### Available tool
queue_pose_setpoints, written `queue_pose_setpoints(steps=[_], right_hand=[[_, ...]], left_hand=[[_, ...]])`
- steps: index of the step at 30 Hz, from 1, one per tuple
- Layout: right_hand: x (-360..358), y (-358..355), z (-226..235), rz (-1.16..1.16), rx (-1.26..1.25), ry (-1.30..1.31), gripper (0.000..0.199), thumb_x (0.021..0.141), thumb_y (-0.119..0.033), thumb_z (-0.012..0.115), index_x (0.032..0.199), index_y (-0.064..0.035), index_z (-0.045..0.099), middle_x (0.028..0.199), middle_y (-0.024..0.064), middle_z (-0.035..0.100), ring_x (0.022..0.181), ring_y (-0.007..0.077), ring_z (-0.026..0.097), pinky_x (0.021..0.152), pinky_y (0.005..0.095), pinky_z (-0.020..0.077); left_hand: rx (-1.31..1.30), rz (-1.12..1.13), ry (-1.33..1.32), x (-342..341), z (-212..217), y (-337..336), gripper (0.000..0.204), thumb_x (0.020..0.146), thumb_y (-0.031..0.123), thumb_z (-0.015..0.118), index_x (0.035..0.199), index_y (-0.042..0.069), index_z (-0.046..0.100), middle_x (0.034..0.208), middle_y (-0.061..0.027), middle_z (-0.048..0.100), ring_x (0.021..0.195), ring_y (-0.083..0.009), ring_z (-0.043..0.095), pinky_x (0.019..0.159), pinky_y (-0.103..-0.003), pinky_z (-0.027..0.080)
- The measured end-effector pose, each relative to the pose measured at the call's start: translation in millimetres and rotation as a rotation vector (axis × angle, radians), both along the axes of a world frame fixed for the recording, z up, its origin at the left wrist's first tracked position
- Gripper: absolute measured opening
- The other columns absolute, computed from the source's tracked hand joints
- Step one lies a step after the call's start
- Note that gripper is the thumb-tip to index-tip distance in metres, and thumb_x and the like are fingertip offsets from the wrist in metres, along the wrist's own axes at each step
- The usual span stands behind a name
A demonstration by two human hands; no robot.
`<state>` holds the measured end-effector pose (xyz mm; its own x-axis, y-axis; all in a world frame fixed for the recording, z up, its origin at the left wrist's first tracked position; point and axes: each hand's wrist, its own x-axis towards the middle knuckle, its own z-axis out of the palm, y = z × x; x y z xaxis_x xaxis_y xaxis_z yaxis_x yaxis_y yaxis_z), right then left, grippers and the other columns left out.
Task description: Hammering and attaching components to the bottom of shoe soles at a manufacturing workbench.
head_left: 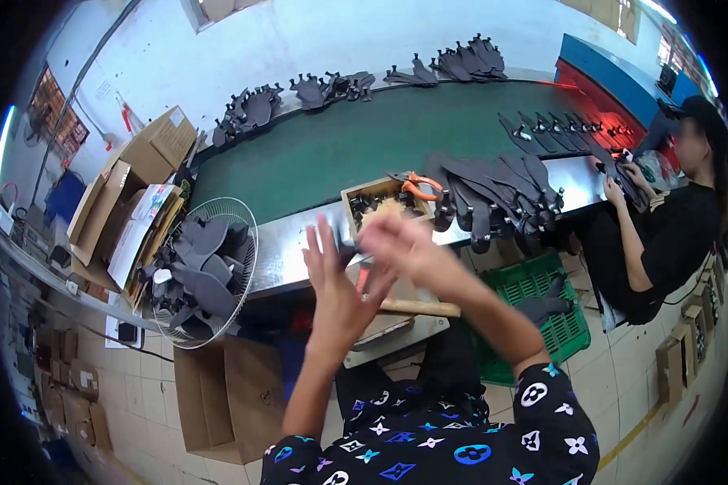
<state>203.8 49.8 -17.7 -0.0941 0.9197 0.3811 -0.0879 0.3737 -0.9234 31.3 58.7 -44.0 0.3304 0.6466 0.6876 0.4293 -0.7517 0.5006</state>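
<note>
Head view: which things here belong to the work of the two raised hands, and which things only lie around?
In hand or close to it:
left hand
right hand, blurred
small wooden box
orange pliers
hammer handle

Lying about:
wire basket of black parts
cardboard boxes
green crate

**Surroundings: conveyor workstation**

Green conveyor belt (356, 137) runs left to right across the far side; dark shoe-part clusters (255, 105) lie along its far edge. Wire basket (247, 212) at left holds dark grey pieces (206, 279). Open cardboard boxes (150, 149) stand further left. Green plastic crate (534, 283) on the floor, right. Seated co-worker's hand (615, 190) rests on the steel tabletop (283, 242), far right.
</note>
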Motion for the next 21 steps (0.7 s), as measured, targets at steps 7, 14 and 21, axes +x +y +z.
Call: queue_pose_setpoints(steps=[7,14,21], right_hand=[[-5.9,-31.5,-89.7,-0.545,0.473,-0.831,0.097,0.087,-0.048,0.073,0.152,-0.0055,0.015,0.122,0.0222,0.057,0.118,0.0349,0.060,0.074,0.0472,0.0590],[46.3,-131.7,-173.9,-0.530,-0.348,-0.807,0.043,0.087,-0.037,0.077,0.109,-0.0016,0.065,0.062,0.0109,0.058,0.053,0.0239,0.058,0.054,0.0363,0.0489],[35.1,-261.9,-196.0,-0.847,-0.609,0.099,0.030,0.097,-0.021,0.066,0.075,-0.0074,0.051,0.052,-0.0045,0.039,0.040,0.0056,0.040,0.037,0.0230,0.0292]], left_hand=[[-0.163,0.295,-0.409,-47.8,4.4,-23.0,0.020,0.104,0.015,0.055,0.111,-0.002,0.061,0.098,-0.0099,0.070,0.092,-0.0186,0.066,0.089,-0.032,0.049],[-0.764,0.008,-0.507,-29.7,-44.5,3.6,0.029,0.099,0.023,0.065,0.110,-0.004,0.064,0.092,-0.0004,0.061,0.080,-0.0086,0.052,0.074,-0.024,0.044],[-0.120,0.372,0.363,-1.4,-89.4,35.4,0.058,0.087,0.019,0.072,0.138,0.004,0.051,0.149,-0.0253,0.039,0.133,-0.0444,0.038,0.106,-0.057,0.033]])
